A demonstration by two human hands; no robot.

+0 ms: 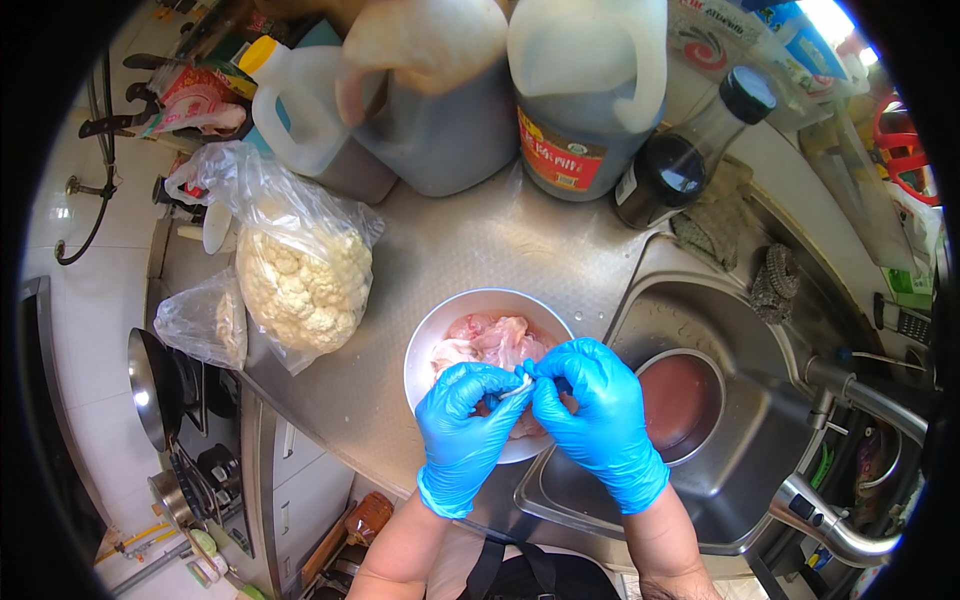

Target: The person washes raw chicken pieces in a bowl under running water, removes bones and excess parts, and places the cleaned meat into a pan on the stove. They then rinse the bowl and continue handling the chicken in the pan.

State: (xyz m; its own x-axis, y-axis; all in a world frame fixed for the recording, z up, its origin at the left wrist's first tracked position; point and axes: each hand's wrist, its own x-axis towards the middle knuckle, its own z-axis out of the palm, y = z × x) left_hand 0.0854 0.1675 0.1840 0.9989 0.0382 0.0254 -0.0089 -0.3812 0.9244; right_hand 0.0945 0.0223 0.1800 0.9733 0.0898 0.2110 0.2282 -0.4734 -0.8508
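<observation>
My left hand (471,431), in a blue disposable glove, pinches a thin whitish strip (519,387), perhaps skin or fat, between thumb and forefinger. Gloved the same way, my right hand (600,420) meets it fingertip to fingertip at the strip's upper end. Both hands are above a white-walled round bowl (424,330) on the steel counter. Pieces of raw pale-pink meat (504,339), which look like poultry, lie in the bowl in some pinkish liquid. My hands hide part of the meat and the bowl's near side.
To the right, a round pot (681,405) of reddish water stands in the steel sink (742,442), near a faucet (832,517). Bagged cauliflower (304,289) and a smaller plastic bag (206,319) lie left. Large jugs (442,127) and a dark glass bottle (667,176) line the back.
</observation>
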